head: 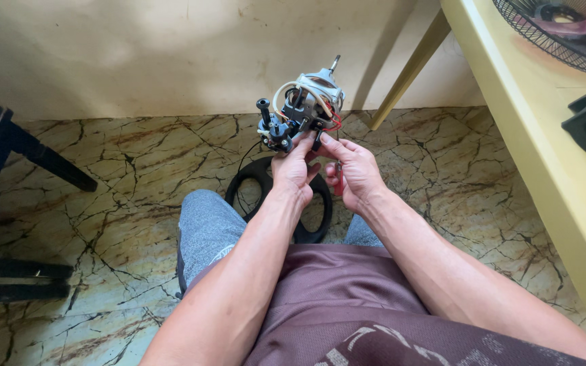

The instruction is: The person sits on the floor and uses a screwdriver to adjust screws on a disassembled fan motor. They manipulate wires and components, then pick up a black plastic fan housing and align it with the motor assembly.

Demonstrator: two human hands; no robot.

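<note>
While the person sits above a marbled floor (137,176), the left hand (293,169) closes around the underside of a small fan motor (303,108), holding it up in front of the knees, wires looping over its top. The right hand (354,173) grips a red-handled tool (338,183) while its fingertips pinch the motor's lower edge. A black ring-shaped base (306,227) lies on the floor below; a fan guard (557,30) rests on the yellow table (530,149) at right.

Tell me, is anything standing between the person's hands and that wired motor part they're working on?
Nothing visible does. The left hand already grips the fan motor from below, and the right hand touches its lower edge with its fingers while holding a red-handled tool.
</note>
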